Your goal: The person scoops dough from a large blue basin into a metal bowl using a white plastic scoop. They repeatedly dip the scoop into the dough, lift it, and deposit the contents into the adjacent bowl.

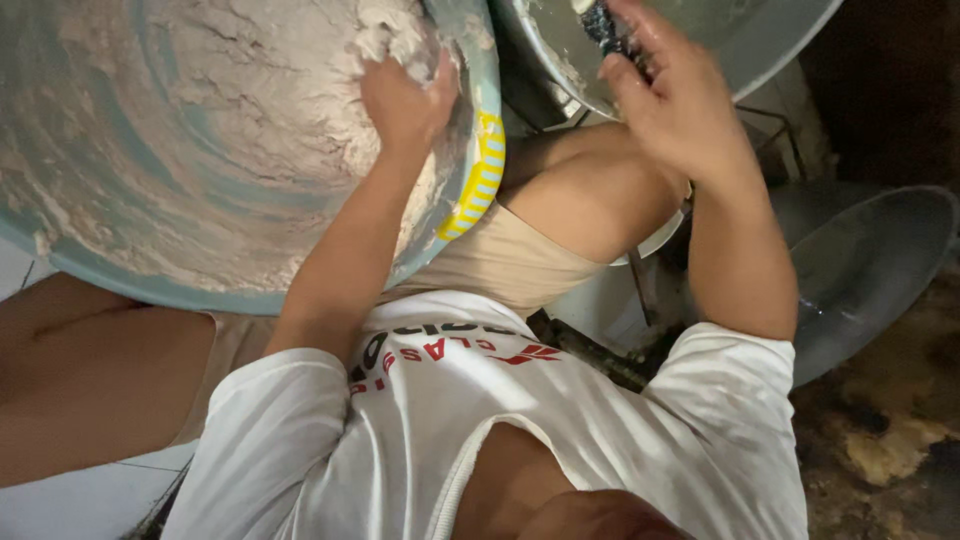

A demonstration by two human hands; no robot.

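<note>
My left hand (405, 100) reaches into a big pale-blue basin (150, 270) and closes on a lump of whitish dough (390, 35) near its right rim. Crumbly flour and dough (260, 110) coat the inside of the basin. My right hand (672, 105) sits at the edge of a metal bowl (760, 40) at the top, with its fingers closed around a small dark object (608, 28) smeared with dough. What that object is I cannot tell.
The basin rests across my bare legs (590, 190), and a yellow label (480, 175) marks its rim. A second grey metal bowl (860, 270) lies at the right. Dirty, stained floor (890, 440) shows at the bottom right, white tile (70, 500) at the bottom left.
</note>
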